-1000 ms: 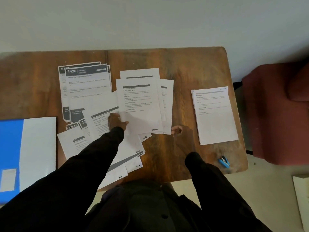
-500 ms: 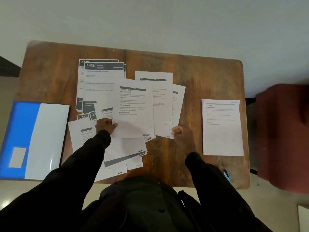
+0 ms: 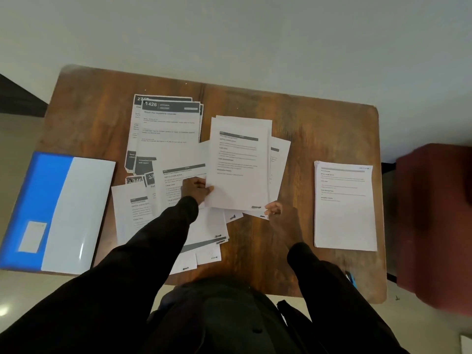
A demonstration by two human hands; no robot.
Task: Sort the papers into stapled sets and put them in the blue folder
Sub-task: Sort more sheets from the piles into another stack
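loose sheets at the table's centre are pinched at their near corners by the left hand and right hand. light and floppy, they are probably best supported at both edges.

left arm: reaching forward in a black sleeve | left hand: pinching the sheet at its left edge, thumb lying on top | right hand: fingers curling round the same sheet's near right corner

Blue folder: one. Stapler: one. Papers: many, overlapping, uncountable.
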